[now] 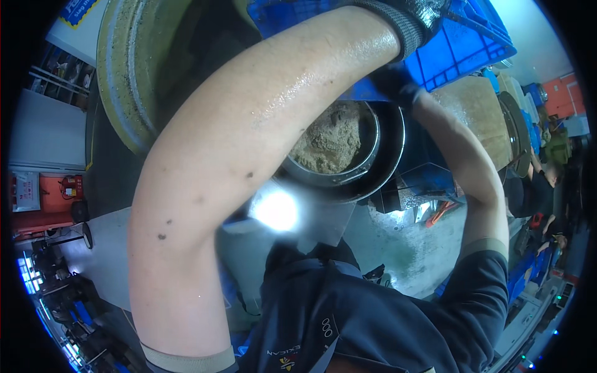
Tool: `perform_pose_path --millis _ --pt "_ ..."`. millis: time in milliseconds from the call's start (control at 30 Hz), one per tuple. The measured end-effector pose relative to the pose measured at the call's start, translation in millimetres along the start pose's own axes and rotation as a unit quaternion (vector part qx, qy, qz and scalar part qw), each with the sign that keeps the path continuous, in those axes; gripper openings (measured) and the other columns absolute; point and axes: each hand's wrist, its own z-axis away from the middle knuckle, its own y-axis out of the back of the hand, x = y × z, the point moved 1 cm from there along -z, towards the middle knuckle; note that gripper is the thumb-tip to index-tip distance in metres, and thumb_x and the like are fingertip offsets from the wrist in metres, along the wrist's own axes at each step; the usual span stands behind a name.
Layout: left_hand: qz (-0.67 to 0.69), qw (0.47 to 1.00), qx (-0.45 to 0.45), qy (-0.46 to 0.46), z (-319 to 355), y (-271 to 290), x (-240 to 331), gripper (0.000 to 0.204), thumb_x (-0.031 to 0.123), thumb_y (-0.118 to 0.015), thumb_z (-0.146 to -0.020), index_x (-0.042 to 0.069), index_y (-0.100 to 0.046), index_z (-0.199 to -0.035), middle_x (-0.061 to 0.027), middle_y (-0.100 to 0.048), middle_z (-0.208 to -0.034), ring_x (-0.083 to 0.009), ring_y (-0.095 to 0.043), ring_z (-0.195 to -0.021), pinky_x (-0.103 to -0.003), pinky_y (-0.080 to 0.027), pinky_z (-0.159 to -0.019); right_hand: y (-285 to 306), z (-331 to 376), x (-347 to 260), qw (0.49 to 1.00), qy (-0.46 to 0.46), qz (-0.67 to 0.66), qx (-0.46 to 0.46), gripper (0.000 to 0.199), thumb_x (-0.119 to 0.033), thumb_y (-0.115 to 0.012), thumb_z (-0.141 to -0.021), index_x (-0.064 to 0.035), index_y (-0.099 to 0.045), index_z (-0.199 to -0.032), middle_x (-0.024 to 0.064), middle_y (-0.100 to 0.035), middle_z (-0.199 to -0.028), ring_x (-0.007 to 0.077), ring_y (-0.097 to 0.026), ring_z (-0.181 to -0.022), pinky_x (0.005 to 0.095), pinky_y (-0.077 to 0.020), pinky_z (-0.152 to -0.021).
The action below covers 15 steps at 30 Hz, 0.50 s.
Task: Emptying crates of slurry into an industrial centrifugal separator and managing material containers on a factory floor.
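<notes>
A blue plastic crate (pixel 463 59) is tilted at the top of the view. My left hand (pixel 426 15), in a dark wet glove, reaches across to the crate's upper part; its fingers run out of view. Lower down, my right hand (pixel 398 86), also in a dark glove, is closed at the crate's near edge, partly in shadow. Below the crate stands a round metal pot (pixel 371 156) containing grey-brown grainy material (pixel 326 142). My left forearm hides part of the pot. A larger dark round rim (pixel 400 146) surrounds it.
A large yellowish round vessel (pixel 118 68) with a crusted rim stands at the left. A brown board (pixel 476 115) lies right of the crate. A bright glare (pixel 277 210) shows below the pot. Another person (pixel 532 189) is at the far right.
</notes>
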Motion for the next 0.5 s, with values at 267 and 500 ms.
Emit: perform_pose_path --millis 267,500 --pt "-0.009 1.0 -0.013 -0.008 7 -9 0 0.02 0.018 -0.051 -0.083 0.004 -0.065 -0.084 -0.0182 -0.064 -0.077 -0.0324 -0.066 -0.072 -0.041 -0.054 -0.068 -20 -37 0 0.989 -0.133 0.053 -0.042 0.032 -0.034 -0.063 -0.083 -0.0082 -0.063 -0.101 0.0196 -0.067 -0.097 0.037 -0.066 -0.09 0.0464 -0.0533 -0.077" --pt "0.008 1.0 -0.001 -0.013 -1 -17 11 0.02 0.018 -0.05 -0.083 0.004 -0.065 -0.084 -0.018 -0.064 -0.077 -0.0322 -0.066 -0.072 -0.041 -0.054 -0.068 -1 -28 27 0.996 -0.049 0.043 0.066 0.031 -0.037 -0.057 -0.09 -0.0075 -0.065 -0.093 0.0183 -0.067 -0.092 0.0364 -0.065 -0.086 0.0467 -0.0523 -0.076"
